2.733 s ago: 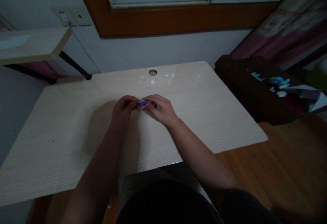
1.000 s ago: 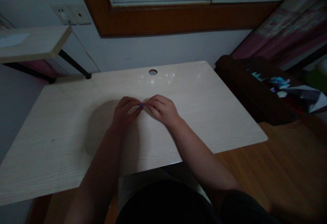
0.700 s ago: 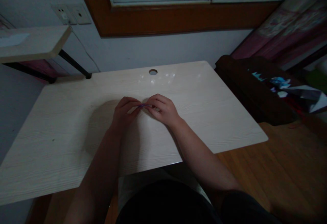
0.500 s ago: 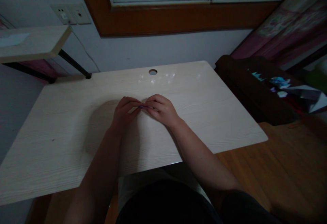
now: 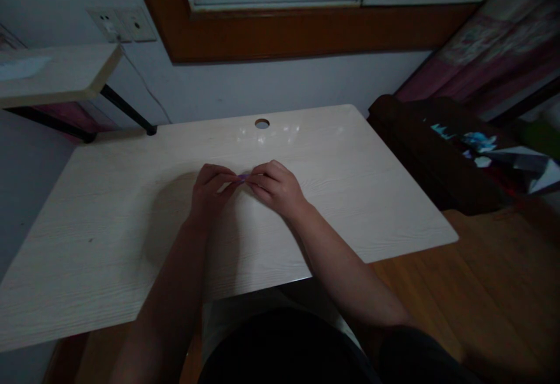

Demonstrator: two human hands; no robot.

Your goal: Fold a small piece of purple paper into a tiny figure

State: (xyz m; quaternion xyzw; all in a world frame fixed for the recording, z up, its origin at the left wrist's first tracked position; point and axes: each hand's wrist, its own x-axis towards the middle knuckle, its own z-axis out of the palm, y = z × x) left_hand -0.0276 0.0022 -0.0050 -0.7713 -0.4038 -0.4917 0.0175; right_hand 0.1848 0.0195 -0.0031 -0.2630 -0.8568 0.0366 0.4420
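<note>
While the worktop (image 5: 359, 197) is spread below, the fingers of the left hand (image 5: 212, 188) and the right hand (image 5: 279, 190) are pinched nearly closed, almost tip to tip. A small purple piece (image 5: 242, 178) is held between them, mostly hidden by the fingertips. Beyond the fingers, a round hole (image 5: 262, 124) is cut into the worktop; well to their left, a shelf (image 5: 72, 72) is seen.

Open desk (image 5: 367, 197) stretches right of the right hand (image 5: 279, 189) and left of the left hand (image 5: 209, 191). Between their fingertips, a small purple piece (image 5: 242, 178) blocks passage. Beyond both stands the wall (image 5: 271, 83); far ahead-left of the left hand, a shelf (image 5: 56, 72).
</note>
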